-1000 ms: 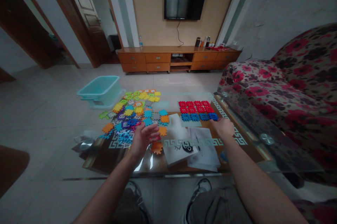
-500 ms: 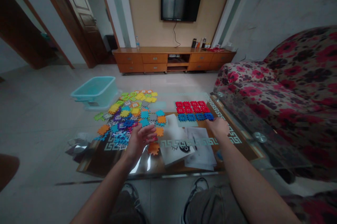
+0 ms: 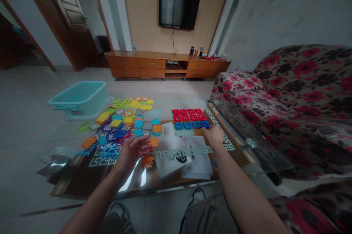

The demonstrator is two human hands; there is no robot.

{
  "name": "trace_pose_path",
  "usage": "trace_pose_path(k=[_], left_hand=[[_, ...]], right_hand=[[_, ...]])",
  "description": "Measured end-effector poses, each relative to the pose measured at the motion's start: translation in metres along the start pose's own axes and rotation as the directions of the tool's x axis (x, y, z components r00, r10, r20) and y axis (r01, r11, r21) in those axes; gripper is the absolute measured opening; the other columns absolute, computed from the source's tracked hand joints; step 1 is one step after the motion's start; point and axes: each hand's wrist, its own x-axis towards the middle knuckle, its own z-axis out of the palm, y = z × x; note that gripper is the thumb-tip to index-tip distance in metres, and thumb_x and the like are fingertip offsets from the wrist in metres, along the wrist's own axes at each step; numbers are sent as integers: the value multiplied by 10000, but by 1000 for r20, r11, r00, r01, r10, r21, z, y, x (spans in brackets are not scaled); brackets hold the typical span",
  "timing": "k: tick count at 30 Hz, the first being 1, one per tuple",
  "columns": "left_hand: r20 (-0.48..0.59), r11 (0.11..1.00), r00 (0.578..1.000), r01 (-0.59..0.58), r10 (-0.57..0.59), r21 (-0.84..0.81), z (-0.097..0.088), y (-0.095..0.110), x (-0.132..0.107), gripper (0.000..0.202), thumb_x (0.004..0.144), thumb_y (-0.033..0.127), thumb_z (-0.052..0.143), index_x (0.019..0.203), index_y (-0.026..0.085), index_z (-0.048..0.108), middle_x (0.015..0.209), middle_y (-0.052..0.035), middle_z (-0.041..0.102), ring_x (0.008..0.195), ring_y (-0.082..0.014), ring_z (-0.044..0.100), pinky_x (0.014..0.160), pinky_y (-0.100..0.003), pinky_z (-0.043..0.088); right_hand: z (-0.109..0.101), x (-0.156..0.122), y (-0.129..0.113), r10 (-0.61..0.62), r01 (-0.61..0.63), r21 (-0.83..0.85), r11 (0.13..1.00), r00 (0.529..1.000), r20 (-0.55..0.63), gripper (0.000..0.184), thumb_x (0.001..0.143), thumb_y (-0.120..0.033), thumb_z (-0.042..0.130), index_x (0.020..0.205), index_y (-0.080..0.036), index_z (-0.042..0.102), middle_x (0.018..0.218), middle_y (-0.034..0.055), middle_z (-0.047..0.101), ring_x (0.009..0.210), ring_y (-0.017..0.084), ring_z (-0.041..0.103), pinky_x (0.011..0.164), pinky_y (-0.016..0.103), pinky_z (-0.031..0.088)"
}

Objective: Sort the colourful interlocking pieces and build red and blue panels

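Observation:
A loose heap of coloured interlocking plastic tiles [image 3: 121, 124] lies on the left of a glass table [image 3: 236, 146]. My left hand [image 3: 131, 150] hovers at the heap's near edge, fingers spread and empty, close to an orange tile [image 3: 147, 160]. Further right sits a joined block of red tiles [image 3: 188, 114] with a row of blue tiles [image 3: 191, 125] along its near side. My right hand [image 3: 214, 134] rests at the right end of that blue row, fingers curled down and touching it; whether it grips a tile is hidden.
White papers and a booklet [image 3: 183, 153] lie under the glass between my hands. A teal plastic tub [image 3: 79, 98] stands on the floor beyond the table's left. A floral sofa [image 3: 288, 98] fills the right. A wooden TV cabinet [image 3: 165, 66] lines the far wall.
The view has swung to the right and tilted, so everything sits further left in the picture. Both hands keep their places relative to the tiles.

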Motion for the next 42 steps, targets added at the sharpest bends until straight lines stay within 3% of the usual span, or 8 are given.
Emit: trace_pose_path(k=[11,22,42], left_hand=[[10,1000,1000,11,-11,22,0,0,0,475,819,517,514,1021,127,694,968,-126,727,887,-263,677,776,-360,506],[37,1000,999,-13,12,21,-2,-4,2,449,829,506,514,1012,132,685,980,-128,721,888,-273,685,842,-406,512],[52,1000,999,-6,5,26,-4,-7,5,487,813,536,516,1034,126,656,986,-125,709,881,-267,676,815,-383,506]], right_hand=[[6,3,3,7,-7,14,1000,1000,-7,484,742,-553,622,953,-134,742,943,209,723,939,335,699,813,395,534],[10,4,5,3,-3,21,1000,1000,-17,459,743,-532,620,950,-139,736,962,199,722,945,329,697,809,392,534],[15,7,7,3,-2,19,1000,1000,-28,477,734,-534,606,954,-130,733,942,205,723,934,336,694,795,394,527]])
